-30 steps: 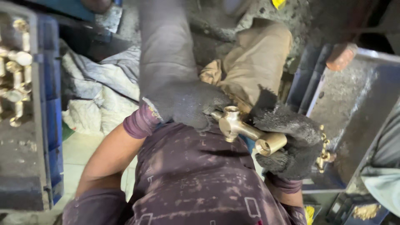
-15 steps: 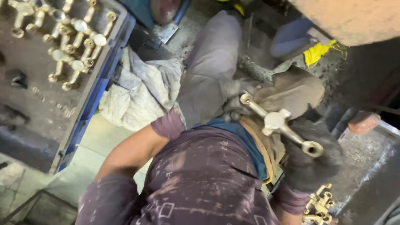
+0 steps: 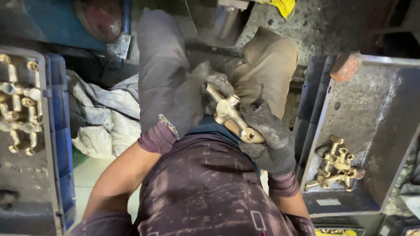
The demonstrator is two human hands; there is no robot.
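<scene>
Just a dull-gold, cross-shaped brass fitting (image 3: pixel 228 112)

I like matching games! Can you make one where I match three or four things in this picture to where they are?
Things:
1. brass fitting
2. heap of brass parts
3. small pile of brass parts
4. crumpled grey cloth

Places:
A. on the floor beside the blue crate
B. in the grey tray at the right
C. held between the left hand and the right hand
D. in the tray at the left edge

Pairs: 1-C, 2-D, 3-B, 4-A
</scene>
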